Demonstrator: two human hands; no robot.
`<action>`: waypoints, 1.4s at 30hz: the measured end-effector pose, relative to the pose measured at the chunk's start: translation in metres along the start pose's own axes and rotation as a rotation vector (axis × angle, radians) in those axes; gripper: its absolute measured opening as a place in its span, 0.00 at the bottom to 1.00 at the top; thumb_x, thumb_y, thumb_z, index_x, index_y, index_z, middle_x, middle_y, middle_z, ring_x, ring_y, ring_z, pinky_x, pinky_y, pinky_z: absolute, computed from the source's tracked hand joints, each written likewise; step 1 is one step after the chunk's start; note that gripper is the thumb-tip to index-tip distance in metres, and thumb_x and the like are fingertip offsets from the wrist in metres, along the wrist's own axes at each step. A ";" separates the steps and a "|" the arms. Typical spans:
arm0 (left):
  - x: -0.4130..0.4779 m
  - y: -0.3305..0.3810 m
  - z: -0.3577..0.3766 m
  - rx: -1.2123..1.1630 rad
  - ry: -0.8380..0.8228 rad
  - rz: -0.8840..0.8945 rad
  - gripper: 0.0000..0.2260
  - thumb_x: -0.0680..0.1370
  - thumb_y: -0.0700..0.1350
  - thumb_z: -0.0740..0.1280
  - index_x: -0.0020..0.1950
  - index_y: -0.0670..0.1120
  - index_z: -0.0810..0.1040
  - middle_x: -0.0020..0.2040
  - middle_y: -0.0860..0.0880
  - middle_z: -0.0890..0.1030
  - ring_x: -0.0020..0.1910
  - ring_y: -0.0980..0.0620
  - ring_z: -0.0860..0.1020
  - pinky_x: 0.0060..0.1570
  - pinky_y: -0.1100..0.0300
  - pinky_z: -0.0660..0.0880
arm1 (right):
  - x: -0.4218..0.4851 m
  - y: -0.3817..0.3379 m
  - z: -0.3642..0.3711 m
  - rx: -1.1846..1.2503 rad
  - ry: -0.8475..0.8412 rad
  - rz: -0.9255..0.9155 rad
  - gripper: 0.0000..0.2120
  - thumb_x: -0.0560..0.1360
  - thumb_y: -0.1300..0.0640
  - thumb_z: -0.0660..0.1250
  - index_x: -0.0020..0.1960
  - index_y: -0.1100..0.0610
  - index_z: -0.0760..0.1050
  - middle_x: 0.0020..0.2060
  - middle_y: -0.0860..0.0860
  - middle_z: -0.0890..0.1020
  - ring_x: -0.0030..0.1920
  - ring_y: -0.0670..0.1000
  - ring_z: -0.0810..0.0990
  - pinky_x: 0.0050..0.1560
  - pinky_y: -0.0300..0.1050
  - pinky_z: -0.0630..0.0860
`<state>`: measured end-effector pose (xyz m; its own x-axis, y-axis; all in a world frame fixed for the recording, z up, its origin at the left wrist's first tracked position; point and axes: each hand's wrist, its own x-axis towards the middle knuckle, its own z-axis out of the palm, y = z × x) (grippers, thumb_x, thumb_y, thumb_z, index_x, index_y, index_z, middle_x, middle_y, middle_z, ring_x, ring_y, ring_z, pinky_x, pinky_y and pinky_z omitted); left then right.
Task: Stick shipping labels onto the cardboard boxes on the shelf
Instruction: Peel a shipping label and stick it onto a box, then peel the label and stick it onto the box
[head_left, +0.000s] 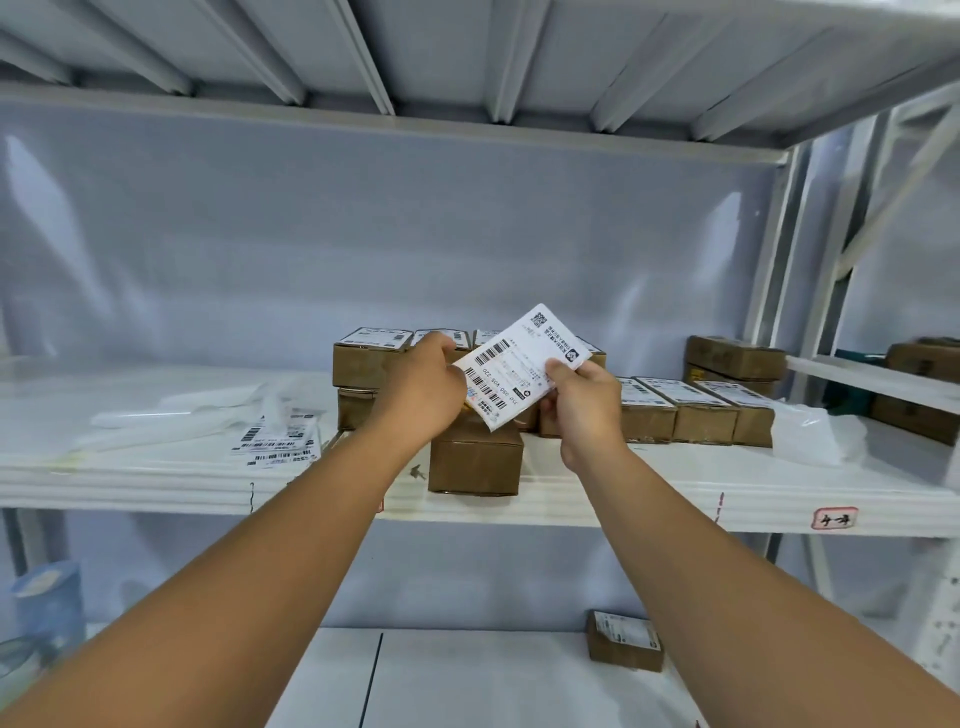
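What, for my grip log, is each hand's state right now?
Left hand: closed, pinching the shipping label at its left edge.
Right hand: closed, pinching the same label's right side under the thumb.
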<state>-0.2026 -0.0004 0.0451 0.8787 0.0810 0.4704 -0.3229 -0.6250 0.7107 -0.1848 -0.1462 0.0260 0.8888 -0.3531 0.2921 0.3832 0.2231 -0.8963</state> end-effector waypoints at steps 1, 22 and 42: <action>-0.003 0.003 -0.001 -0.023 0.039 0.034 0.16 0.79 0.39 0.54 0.66 0.47 0.70 0.60 0.47 0.79 0.47 0.50 0.76 0.34 0.60 0.72 | -0.002 -0.003 -0.001 -0.003 -0.005 -0.019 0.10 0.78 0.63 0.62 0.42 0.52 0.77 0.43 0.51 0.83 0.34 0.44 0.78 0.30 0.35 0.71; -0.029 0.002 0.016 -1.068 0.328 -0.234 0.13 0.76 0.31 0.64 0.56 0.44 0.68 0.52 0.42 0.79 0.50 0.49 0.80 0.36 0.70 0.77 | -0.054 -0.011 -0.006 -0.204 -0.423 -0.034 0.06 0.77 0.65 0.66 0.43 0.58 0.79 0.33 0.50 0.83 0.30 0.44 0.78 0.36 0.36 0.77; -0.043 0.002 0.021 -0.189 0.312 0.283 0.05 0.76 0.41 0.68 0.46 0.47 0.83 0.46 0.51 0.81 0.43 0.57 0.76 0.45 0.67 0.70 | -0.050 -0.015 0.000 -0.208 -0.395 -0.121 0.07 0.78 0.67 0.62 0.46 0.64 0.79 0.38 0.56 0.81 0.32 0.47 0.80 0.39 0.41 0.80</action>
<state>-0.2333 -0.0211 0.0154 0.6083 0.1760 0.7739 -0.6184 -0.5062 0.6012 -0.2348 -0.1317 0.0254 0.8838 0.0167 0.4675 0.4676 0.0000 -0.8840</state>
